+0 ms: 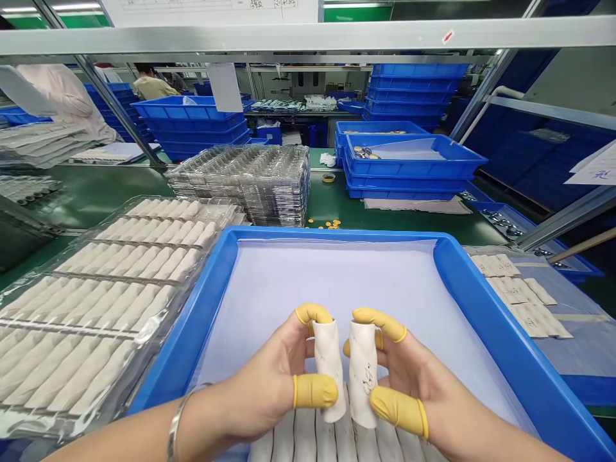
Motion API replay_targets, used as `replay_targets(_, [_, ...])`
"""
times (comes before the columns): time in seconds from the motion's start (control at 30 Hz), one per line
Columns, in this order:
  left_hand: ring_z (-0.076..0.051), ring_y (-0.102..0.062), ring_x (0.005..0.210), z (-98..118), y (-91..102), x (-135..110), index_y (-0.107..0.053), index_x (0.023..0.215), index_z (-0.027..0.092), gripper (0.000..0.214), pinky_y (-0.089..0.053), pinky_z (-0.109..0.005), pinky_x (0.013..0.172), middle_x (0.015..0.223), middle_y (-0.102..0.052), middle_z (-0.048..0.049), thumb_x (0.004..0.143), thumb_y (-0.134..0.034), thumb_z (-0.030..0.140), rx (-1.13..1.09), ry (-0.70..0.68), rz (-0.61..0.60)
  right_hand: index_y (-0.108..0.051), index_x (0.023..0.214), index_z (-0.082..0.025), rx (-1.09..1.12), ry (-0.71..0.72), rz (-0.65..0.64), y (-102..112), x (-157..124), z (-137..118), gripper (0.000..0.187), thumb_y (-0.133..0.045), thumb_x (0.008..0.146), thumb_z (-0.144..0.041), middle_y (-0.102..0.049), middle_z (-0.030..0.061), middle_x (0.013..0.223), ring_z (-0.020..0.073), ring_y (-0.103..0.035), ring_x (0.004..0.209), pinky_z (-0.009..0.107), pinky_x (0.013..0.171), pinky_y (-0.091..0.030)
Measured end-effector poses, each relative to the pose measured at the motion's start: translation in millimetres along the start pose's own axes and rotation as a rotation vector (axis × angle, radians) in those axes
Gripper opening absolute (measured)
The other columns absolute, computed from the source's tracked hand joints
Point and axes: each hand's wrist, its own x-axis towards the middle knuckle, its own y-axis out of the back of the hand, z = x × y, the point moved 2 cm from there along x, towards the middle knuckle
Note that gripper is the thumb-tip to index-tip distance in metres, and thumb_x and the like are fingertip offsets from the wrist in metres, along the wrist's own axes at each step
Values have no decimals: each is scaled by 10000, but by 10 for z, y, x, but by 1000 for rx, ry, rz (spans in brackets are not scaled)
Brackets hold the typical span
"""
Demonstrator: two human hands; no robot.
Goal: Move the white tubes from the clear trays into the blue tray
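**Speaker one:** What are the hands doing?

**Speaker two:** The left hand (269, 375) is gripping one white roll (330, 375), and the right hand (409, 369) is gripping another white roll (363, 378). Each hand is closing on its roll from the side, with the thumb and fingers pinching it. The two rolls are standing up side by side, just over the blue tray (337, 232).

**Speaker one:** Why is the person holding them up like that?

**Speaker two:** The person may be checking them. Holding them upright is showing their fronts, and dark marks (369, 378) are showing on the right one.

**Speaker one:** What are the yellow things?

**Speaker two:** Those are yellow finger covers (315, 391). They are probably keeping the rolls clean.

**Speaker one:** Where are the other rolls?

**Speaker two:** More rolls (317, 436) are lying in a row inside the blue tray, on a pale sheet (337, 282). A clear plastic tray (129, 200) is also holding rolls, just left of the blue tray.
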Motion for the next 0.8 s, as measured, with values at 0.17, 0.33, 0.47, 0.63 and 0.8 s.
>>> replay_targets(0.17, [-161,-598,887,64,-16,-12,-404,1243,325,625,-463,-317,760,983,-593,-5,740,-733,156,-116,32,6,-475,1290,-399,-9,24,27,20,-25,-28,546,-799,850,-386,-533,29,1181,262,-512,1143,385,870,-481])
replay_targets(0.33, [-157,-621,873,67,-30,-8,-530,1150,302,498,-471,-262,703,914,-604,1,723,-765,202,-145,35,9,-460,1305,-417,18,20,2,28,-33,-39,541,-781,874,-356,-508,28,1230,263,-520,1150,390,884,-479])
replay_targets(0.47, [-110,-618,693,15,-26,-16,-567,1119,320,455,-487,-250,636,875,-616,20,727,-783,237,-127,14,-35,-466,1288,-435,39,1,-29,8,-26,-20,507,-766,890,-342,-502,28,1242,274,-581,1085,423,858,-488])
replay_targets(0.63, [-135,-645,783,56,-49,-23,-534,1203,342,464,-484,-240,651,987,-622,-10,796,-717,214,-208,48,-24,-453,1318,-424,21,19,-37,6,-26,-30,503,-740,913,-344,-528,24,1248,261,-522,1185,430,979,-423])
replay_targets(0.8, [-135,-650,732,94,-73,-23,-571,1176,322,394,-491,-272,683,903,-626,2,810,-694,241,-209,54,-26,-411,1362,-424,-36,52,-6,7,-35,-71,520,-703,936,-367,-526,26,1281,236,-422,1276,420,1045,-355])
